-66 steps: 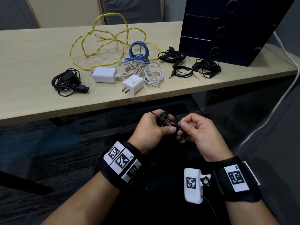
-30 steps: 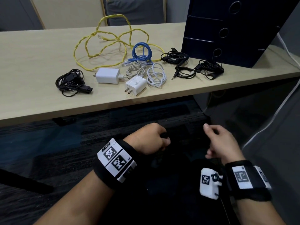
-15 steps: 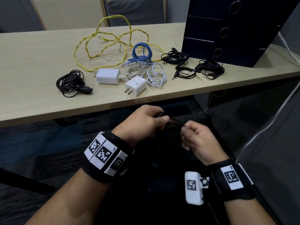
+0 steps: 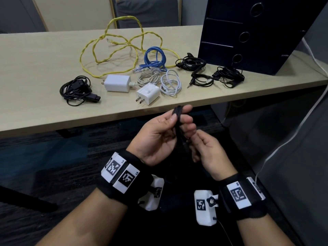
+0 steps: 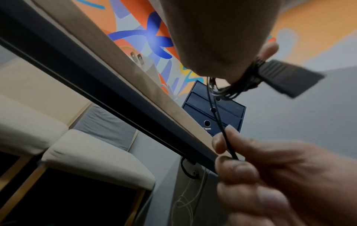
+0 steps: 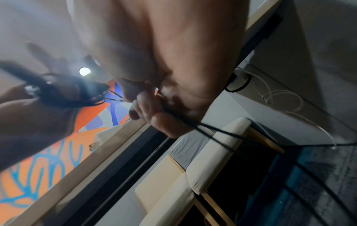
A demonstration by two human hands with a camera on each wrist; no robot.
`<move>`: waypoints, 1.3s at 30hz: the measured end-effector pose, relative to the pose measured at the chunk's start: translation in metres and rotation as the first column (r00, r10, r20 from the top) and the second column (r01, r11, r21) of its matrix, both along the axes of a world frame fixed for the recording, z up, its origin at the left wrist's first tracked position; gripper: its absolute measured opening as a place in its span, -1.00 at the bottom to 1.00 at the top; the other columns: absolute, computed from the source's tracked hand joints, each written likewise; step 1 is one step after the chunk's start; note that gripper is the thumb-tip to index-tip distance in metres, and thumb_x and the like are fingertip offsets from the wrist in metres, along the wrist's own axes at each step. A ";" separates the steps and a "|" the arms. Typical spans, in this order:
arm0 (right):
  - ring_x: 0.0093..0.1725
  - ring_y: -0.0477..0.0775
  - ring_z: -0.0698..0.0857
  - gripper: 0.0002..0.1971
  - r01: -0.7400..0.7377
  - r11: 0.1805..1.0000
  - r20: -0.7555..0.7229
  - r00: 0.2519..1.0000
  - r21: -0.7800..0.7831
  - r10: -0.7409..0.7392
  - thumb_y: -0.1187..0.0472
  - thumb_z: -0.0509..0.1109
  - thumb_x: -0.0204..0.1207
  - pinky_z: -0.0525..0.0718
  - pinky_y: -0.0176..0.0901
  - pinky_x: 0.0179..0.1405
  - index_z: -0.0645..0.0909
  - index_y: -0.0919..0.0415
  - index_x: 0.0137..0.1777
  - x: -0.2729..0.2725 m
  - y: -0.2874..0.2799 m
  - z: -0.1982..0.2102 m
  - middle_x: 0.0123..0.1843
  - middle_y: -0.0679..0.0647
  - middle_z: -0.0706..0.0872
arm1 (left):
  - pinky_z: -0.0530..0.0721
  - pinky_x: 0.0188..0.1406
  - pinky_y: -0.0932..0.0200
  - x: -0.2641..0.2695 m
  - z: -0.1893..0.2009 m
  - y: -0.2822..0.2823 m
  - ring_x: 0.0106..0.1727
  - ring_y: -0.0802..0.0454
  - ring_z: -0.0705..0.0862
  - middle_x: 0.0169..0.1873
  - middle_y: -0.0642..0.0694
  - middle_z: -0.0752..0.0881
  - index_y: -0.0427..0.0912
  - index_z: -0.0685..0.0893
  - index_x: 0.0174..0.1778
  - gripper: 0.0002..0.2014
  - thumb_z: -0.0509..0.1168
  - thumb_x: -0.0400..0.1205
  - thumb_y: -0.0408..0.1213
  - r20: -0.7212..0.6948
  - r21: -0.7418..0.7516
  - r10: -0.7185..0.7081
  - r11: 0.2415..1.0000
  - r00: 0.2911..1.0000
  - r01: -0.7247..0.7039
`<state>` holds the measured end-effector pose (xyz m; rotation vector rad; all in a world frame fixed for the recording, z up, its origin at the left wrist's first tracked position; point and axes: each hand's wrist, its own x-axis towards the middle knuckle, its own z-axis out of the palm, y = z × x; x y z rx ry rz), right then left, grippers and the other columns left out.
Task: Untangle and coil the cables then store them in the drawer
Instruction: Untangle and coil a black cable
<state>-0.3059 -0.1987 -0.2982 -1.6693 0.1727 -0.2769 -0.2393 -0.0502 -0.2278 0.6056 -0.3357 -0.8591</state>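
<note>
A: Hands?

B: I see my left hand (image 4: 159, 137) gripping a black cable bundle (image 4: 178, 112), thumb pressed against curled fingers, held below the table's (image 4: 35, 64) near edge. My right hand (image 4: 211, 153) pinches a loose strand of it (image 5: 226, 137) between thumb and forefinger; other fingers curled.

A: The table?

B: Yellow cable (image 4: 113, 50) sprawls toward the far edge, blue cable (image 4: 154, 59) beside it. Two white chargers (image 4: 118, 83) and white cables (image 4: 170, 82) sit mid-table. Black coil (image 4: 76, 90) lies left, near the front edge. Three black bundles (image 4: 229, 77) lie just in front of the dark drawer unit (image 4: 257, 32) at the right end, drawers closed.
</note>
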 end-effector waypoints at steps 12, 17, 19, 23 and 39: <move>-0.40 -0.20 0.54 -0.86 -0.096 0.873 -0.048 0.995 -0.478 0.084 0.21 0.46 0.57 0.47 -0.35 -0.35 0.67 0.05 -0.23 -0.030 0.003 0.034 -0.40 -0.02 0.64 | 0.75 0.04 0.06 0.019 -0.009 0.002 -0.24 -0.02 0.80 -0.32 -0.09 0.78 -0.28 0.54 0.24 -0.73 0.15 0.63 -0.43 0.190 0.108 0.458 0.869 0.868 -0.482; -0.44 -0.17 0.53 -0.88 -0.187 0.813 -0.062 0.981 -0.552 0.184 0.20 0.48 0.55 0.42 -0.42 -0.39 0.70 0.01 -0.22 -0.033 0.006 0.057 -0.44 -0.03 0.59 | 0.72 0.08 0.03 0.023 -0.015 0.000 -0.12 -0.06 0.81 -0.24 -0.08 0.82 -0.29 0.46 0.36 -0.72 0.08 0.73 -0.49 0.300 0.168 0.498 0.812 0.813 -0.559; -0.42 -0.20 0.53 -0.92 -0.188 0.828 -0.021 0.978 -0.529 0.208 0.19 0.48 0.52 0.43 -0.44 -0.37 0.71 0.04 -0.20 -0.032 0.011 0.058 -0.40 -0.01 0.63 | 0.71 0.07 0.07 0.021 -0.015 -0.003 -0.10 -0.02 0.80 -0.19 -0.01 0.83 -0.23 0.58 0.24 -0.77 0.14 0.72 -0.49 0.422 0.200 0.483 0.776 0.768 -0.598; -0.44 -0.29 0.57 -0.91 -0.050 0.916 0.127 0.986 -0.397 0.109 0.24 0.47 0.51 0.43 -0.52 -0.36 0.70 0.06 -0.20 -0.029 0.007 0.064 -0.43 -0.19 0.67 | 0.66 0.04 0.22 0.011 -0.019 0.003 -0.20 0.13 0.72 -0.25 -0.06 0.78 -0.03 0.68 0.00 -0.83 0.23 0.65 -0.36 0.696 0.373 0.102 0.795 0.711 -0.479; -0.56 -0.23 0.43 -0.78 0.219 0.948 0.194 0.965 -0.233 -0.176 -0.13 0.28 0.55 0.36 -0.22 -0.45 0.57 -0.10 -0.26 -0.004 -0.027 0.049 -0.57 -0.18 0.51 | 0.69 -0.20 0.21 -0.007 0.001 0.015 -0.44 0.21 0.57 0.18 -0.34 0.72 -0.37 0.57 0.41 -0.55 0.35 0.62 -0.26 0.299 -0.034 -0.277 0.953 0.913 0.300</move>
